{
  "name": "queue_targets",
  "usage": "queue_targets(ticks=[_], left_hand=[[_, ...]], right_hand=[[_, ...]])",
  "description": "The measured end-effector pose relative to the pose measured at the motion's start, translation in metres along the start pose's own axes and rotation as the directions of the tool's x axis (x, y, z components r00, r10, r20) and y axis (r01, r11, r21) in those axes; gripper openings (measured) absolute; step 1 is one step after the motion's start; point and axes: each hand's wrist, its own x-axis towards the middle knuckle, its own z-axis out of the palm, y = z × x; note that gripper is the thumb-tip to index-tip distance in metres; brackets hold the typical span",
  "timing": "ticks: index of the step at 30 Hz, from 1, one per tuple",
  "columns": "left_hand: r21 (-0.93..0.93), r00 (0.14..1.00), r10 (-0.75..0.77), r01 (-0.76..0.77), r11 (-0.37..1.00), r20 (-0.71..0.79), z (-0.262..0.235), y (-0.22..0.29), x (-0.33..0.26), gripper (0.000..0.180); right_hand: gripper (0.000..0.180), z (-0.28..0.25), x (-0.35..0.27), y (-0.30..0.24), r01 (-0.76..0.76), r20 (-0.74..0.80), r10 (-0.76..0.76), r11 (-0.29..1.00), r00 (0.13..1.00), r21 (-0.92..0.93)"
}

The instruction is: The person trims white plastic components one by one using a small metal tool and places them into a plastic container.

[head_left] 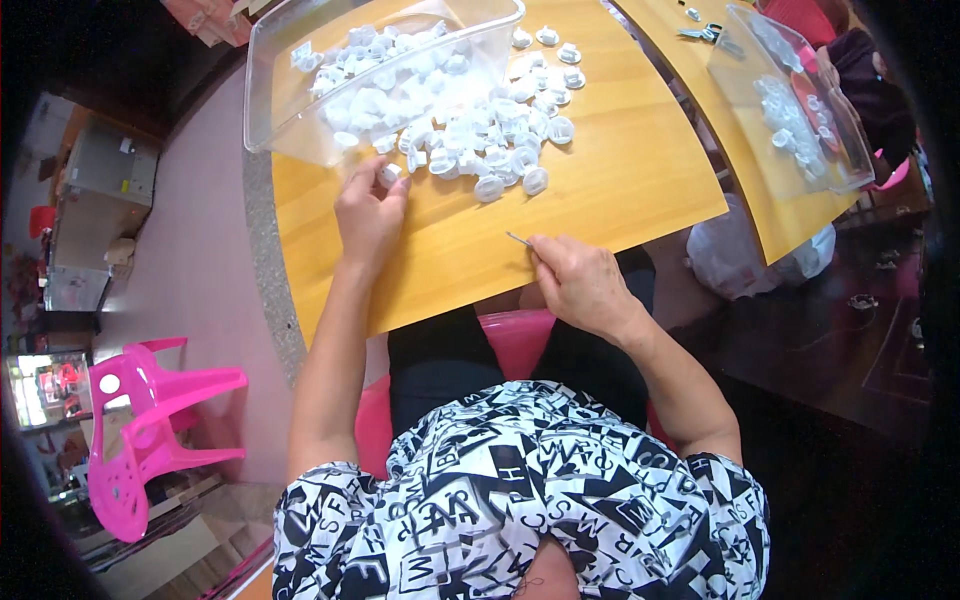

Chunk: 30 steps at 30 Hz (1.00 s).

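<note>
My left hand (pixel 370 212) pinches a small white plastic part (pixel 389 175) between thumb and fingers, close to the left side of a pile. That pile of white plastic parts (pixel 480 140), many with round discs, spreads over the yellow tabletop (pixel 450 260). Closed around a thin metal tool (pixel 518 239), my right hand (pixel 582 285) is over the table's near edge. Only the tool's slim tip shows; the fist hides its handle, so its exact kind cannot be told. A gap of bare wood lies between the two hands.
A clear plastic bin (pixel 265 110) with more white parts stands at the table's far left. To the right, across a gap, another yellow table (pixel 785 225) bears a second clear bin (pixel 850 165) and scissors (pixel 700 33). A pink plastic stool (pixel 140 440) is on the floor at left.
</note>
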Motion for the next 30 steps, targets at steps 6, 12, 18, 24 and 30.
queue_targets(ticks=[6,12,18,24,30], left_hand=[[-0.564,0.971,0.114,0.024,0.826,0.209,-0.003,0.056,-0.072,0.036],[-0.560,0.928,0.272,-0.087,0.824,0.256,0.002,0.078,-0.094,0.038],[-0.786,0.920,0.221,0.133,0.604,0.325,0.005,0.075,-0.099,0.038],[-0.775,0.836,0.046,0.485,0.405,0.547,0.001,0.065,-0.098,0.027],[-0.785,0.834,0.049,0.497,0.369,0.550,0.003,0.072,-0.103,0.023]], right_hand=[[0.026,-0.005,0.005,-0.021,-0.278,0.121,0.267,0.699,0.956,0.659],[0.023,-0.002,0.004,-0.029,-0.386,0.286,0.304,0.349,0.909,0.854],[0.021,-0.010,0.005,-0.024,-0.455,0.333,0.336,0.407,0.881,0.792],[0.018,-0.009,0.005,-0.021,-0.479,0.369,0.338,0.351,0.866,0.805],[0.016,-0.001,0.004,-0.024,-0.322,0.190,0.278,0.580,0.942,0.748]])
